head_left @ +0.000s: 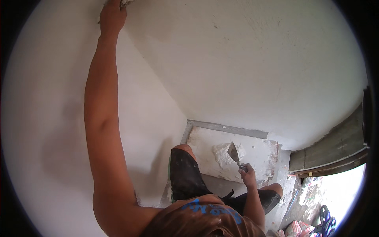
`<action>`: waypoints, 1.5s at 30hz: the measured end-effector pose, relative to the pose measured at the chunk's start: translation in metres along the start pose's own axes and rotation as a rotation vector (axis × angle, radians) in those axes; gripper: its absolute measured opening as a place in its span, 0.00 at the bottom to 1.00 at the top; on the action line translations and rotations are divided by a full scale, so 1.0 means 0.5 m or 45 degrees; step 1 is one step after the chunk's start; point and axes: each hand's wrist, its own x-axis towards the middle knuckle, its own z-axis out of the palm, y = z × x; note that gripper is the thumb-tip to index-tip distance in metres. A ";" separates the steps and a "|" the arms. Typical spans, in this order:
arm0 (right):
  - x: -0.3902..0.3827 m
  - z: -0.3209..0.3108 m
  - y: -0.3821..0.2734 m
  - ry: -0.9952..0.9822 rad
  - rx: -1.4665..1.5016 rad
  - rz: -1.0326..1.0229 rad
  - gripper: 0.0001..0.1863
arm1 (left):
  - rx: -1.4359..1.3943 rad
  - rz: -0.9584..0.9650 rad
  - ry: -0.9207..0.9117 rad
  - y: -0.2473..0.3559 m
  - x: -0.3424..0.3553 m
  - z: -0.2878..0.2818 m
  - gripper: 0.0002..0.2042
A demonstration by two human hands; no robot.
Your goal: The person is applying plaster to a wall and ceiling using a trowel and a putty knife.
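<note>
The left hand and right hand are bare. Below the right hand, a brown shirt carries blue lettering. The dark, pale-speckled shorts show a thin green edge on the left hand's side.

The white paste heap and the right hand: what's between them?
A trowel, its handle in the right hand, blade seen over the white paste, in the head view.

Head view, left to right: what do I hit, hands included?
Left hand → trowel blade → right hand → red-and-white bags → dark blue footwear.
</note>
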 end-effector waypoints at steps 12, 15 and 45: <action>-0.004 0.006 -0.012 -0.091 0.001 -0.072 0.14 | -0.259 0.035 -0.368 0.154 -0.575 0.221 0.35; 0.009 -0.001 0.011 -0.063 -0.080 -0.119 0.15 | -0.431 -0.034 -0.401 0.167 -0.634 0.162 0.34; 0.006 -0.002 -0.001 -0.122 0.038 -0.048 0.18 | -0.831 -0.969 -0.290 0.188 -0.309 0.046 0.13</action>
